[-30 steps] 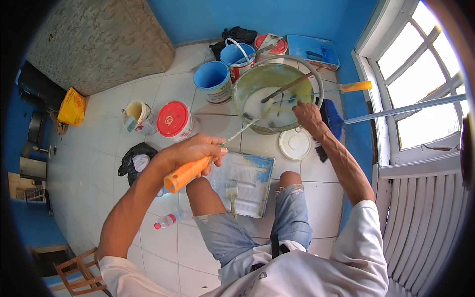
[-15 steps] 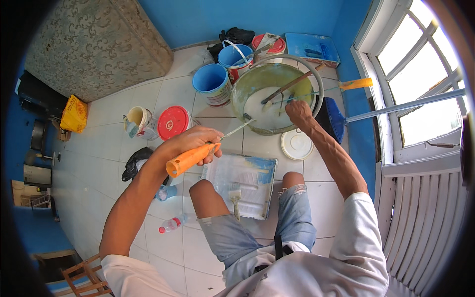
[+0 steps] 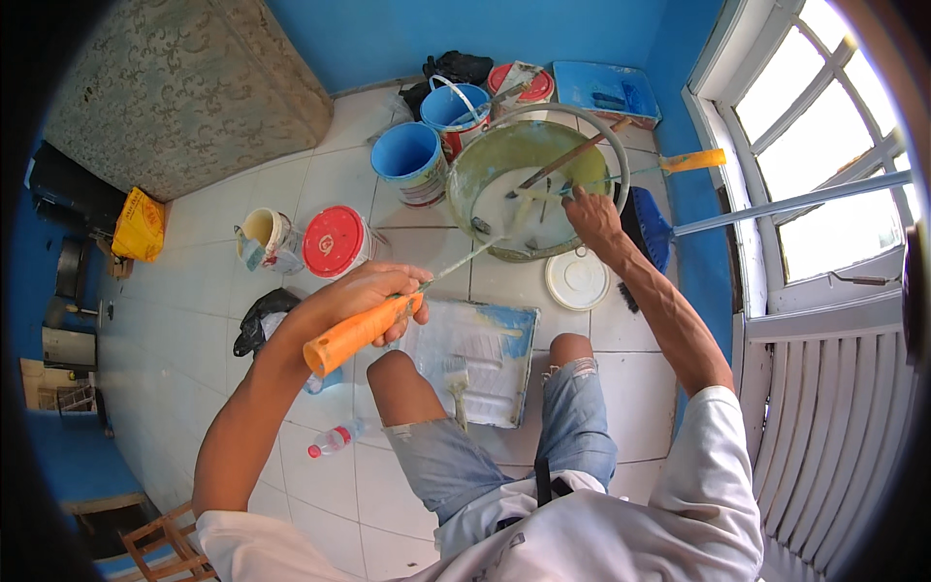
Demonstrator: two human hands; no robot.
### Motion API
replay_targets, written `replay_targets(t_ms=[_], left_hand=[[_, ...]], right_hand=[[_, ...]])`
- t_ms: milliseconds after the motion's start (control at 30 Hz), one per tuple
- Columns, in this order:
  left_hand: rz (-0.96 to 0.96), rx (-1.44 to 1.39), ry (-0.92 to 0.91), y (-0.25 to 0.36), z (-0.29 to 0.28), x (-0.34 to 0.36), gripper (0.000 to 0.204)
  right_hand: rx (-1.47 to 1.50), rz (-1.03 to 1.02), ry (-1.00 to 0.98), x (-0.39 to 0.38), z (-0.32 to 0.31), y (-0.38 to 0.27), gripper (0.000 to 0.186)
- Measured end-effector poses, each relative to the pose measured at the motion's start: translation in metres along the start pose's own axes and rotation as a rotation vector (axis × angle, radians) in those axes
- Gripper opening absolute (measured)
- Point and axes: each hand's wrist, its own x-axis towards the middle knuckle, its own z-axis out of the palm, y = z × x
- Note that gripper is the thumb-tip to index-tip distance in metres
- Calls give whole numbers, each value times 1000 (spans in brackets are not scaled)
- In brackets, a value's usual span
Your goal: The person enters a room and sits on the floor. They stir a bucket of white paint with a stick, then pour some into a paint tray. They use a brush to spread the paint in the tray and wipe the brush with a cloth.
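Note:
My left hand (image 3: 378,291) is closed round the orange handle (image 3: 354,339) of a paint roller frame. Its thin, paint-smeared rod (image 3: 465,258) slants up and right into a large green bucket (image 3: 461,189) of whitish liquid. Over the bucket's right side, my right hand (image 3: 593,223) has its fingers curled together near the rod's far end. What they grip is too small to make out. A wooden-handled stick (image 3: 572,155) leans inside the bucket. Another roller, with a yellow-orange handle (image 3: 696,162), rests across the right rim.
Before my knees lies a paint tray (image 3: 519,388) with a paintbrush (image 3: 458,388). Blue-lined buckets (image 3: 407,150), a red-lidded pail (image 3: 335,241), and a white lid (image 3: 577,279) surround the bucket. A blue dustpan (image 3: 650,233) stands right; a plastic bottle (image 3: 332,440) lies left.
The orange handle has shifted down and left, and its rod now shows reaching further across the bucket toward my right hand. My right hand has turned slightly over the bucket.

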Motion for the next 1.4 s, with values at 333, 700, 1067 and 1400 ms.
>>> replay_targets(t_ms=[333,700,1067,1400], left_hand=[[37,14,28,-18,4,0,51],[45,2,10,-26,0,6,52],[45,-34,25,-25,-2,3,50],[16,-159,32,-50,6,-31,48]], right_hand=[[3,-60,-104,-23,0,-10,21],[5,-15,-47,-15,4,1,25],[41,-108,-122,-19,5,0,17],[62,130,-57,-41,-42,12,23]])
